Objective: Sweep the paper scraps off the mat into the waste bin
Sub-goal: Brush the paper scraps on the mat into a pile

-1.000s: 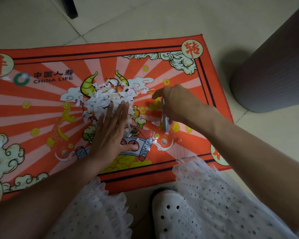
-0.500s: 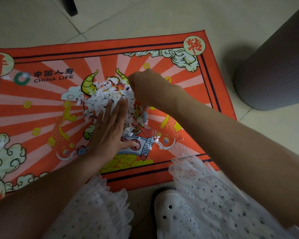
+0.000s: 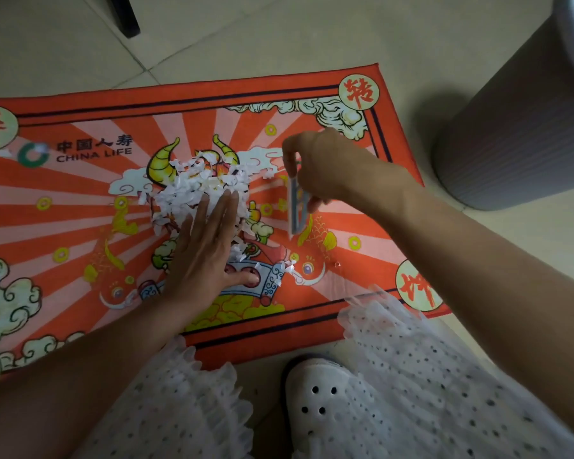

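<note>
Lying in a loose white heap near the middle of the mat [image 3: 80,207], the paper scraps [image 3: 199,190] cover the printed horned figure, with a few stray bits trailing toward 5 o'clock of the heap, near the printed scroll. The left hand [image 3: 206,256] lies flat at the heap's 6 o'clock edge, fingers straight and pressed together, their tips resting on the scraps, thumb spread out to the side on the mat. At 3 o'clock of the heap, apart from it, the right hand [image 3: 325,170] holds a thin flat card [image 3: 295,207] edge-down, gripped between thumb and curled fingers at its upper end; its lower edge points at the mat, though whether it touches cannot be told.

The mat is orange-red with pale rays, clouds, fish and coins, a "CHINA LIFE" logo at its 10 o'clock corner, and round badges with red characters in the corners. It lies on a pale tiled floor [image 3: 246,38]. The waste bin [image 3: 517,127], grey and ribbed, stands on the floor at 2 o'clock of the mat, just off its corner. At 6 o'clock, below the mat's near edge, a white dotted frilly skirt [image 3: 411,376] and a white perforated clog [image 3: 315,399] show. A dark furniture leg [image 3: 125,14] stands at 12 o'clock.
</note>
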